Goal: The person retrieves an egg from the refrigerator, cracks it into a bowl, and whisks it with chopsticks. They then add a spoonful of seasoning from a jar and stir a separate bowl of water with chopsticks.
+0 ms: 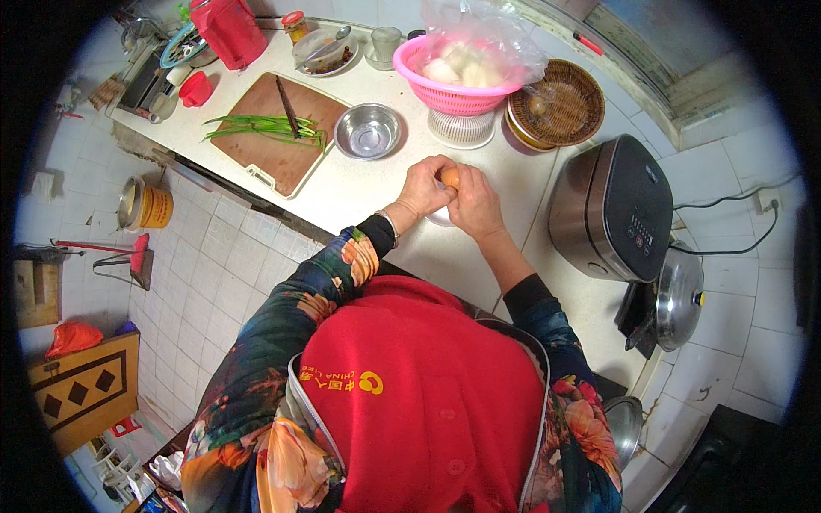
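A brown egg (451, 177) is held between my left hand (423, 186) and my right hand (476, 202), with the fingers of both closed around it. Below them a white bowl (440, 218) shows only in part, as my hands cover most of it. To the left of my hands a steel bowl (367, 132) stands on the counter. Farther left, green scallions (263, 128) lie across a brown cutting board (256, 163). A kitchen knife or similar dark-handled tool (287, 106) rests over the scallions. Whether the eggshell is cracked cannot be seen.
A pink colander (442, 99) with a plastic bag sits on a white basket (462, 130). Beside it is a wicker basket (580, 106). A rice cooker (612, 208) stands at right, near a lidded pan (680, 298). At the back left are a red thermos jug (229, 32) and a red cup (195, 90).
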The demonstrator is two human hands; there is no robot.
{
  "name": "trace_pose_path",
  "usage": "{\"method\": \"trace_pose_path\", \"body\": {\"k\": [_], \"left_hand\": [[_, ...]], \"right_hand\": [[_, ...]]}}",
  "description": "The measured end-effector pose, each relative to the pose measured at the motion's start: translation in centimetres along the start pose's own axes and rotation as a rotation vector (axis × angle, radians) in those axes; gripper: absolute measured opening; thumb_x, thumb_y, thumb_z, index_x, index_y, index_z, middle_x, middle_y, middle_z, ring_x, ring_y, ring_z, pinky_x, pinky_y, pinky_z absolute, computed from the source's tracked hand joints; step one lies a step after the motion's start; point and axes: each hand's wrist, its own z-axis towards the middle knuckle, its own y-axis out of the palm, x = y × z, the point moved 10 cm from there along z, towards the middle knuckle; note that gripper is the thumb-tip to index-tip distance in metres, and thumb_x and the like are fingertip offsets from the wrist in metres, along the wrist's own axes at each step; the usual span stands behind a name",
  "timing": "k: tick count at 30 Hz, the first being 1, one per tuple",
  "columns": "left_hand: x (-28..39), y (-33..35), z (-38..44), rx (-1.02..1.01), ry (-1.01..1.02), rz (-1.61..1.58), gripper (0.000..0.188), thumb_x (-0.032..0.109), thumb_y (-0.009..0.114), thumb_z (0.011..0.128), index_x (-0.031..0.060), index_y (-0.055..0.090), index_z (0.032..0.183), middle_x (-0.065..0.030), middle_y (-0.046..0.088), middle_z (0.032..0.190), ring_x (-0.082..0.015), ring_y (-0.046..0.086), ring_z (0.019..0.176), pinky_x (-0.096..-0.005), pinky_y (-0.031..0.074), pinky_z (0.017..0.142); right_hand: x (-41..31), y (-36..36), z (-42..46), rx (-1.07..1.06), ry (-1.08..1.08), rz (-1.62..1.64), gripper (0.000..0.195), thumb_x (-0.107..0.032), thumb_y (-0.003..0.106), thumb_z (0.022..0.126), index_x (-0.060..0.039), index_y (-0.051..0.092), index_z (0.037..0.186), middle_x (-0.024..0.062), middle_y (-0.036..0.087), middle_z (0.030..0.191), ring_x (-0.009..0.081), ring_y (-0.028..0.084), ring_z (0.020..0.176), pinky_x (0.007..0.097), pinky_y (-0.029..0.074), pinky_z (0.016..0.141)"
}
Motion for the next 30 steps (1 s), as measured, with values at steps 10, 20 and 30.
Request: {"method": "trace_pose_path", "body": {"k": [10,20,30], "left_hand": [[0.0,-0.2,0.3,-0.068,0.084,0.09,0.035,0.006,0.065,0.063,0.0021,0.062,0.097,-0.0136,0.062,0.089,-0.0219,0.061,0.075,-0.0297,0.051,0.072],[5.3,-1.7,1.3,-0.234,0.458,0.294,0.035,0.004,0.063,0.062,0.0051,0.059,0.097,-0.0133,0.057,0.089,-0.0321,0.058,0.084,-0.037,0.049,0.076],[4.1,-1.8,2.2,-0.406,0.215,0.317,0.033,0.004,0.064,0.063,0.0071,0.063,0.096,-0.0134,0.062,0.086,-0.029,0.062,0.079,-0.0351,0.05,0.071]], "right_hand": [[0.8,0.3,0.0,-0.014,-0.114,-0.009,0.049,-0.004,0.054,0.067,0.0012,0.047,0.115,0.0166,0.055,0.099,0.034,0.054,0.094,0.0419,0.046,0.081],[0.3,-2.8,0.6,-0.135,-0.215,-0.122,0.055,-0.003,0.057,0.068,0.0009,0.045,0.122,0.0138,0.054,0.089,0.0309,0.055,0.086,0.0383,0.045,0.076],[3.7,-3.2,-0.4,-0.053,0.228,0.633,0.055,-0.004,0.067,0.063,-0.003,0.052,0.117,0.0104,0.06,0.098,0.0264,0.058,0.081,0.0361,0.046,0.079]]}}
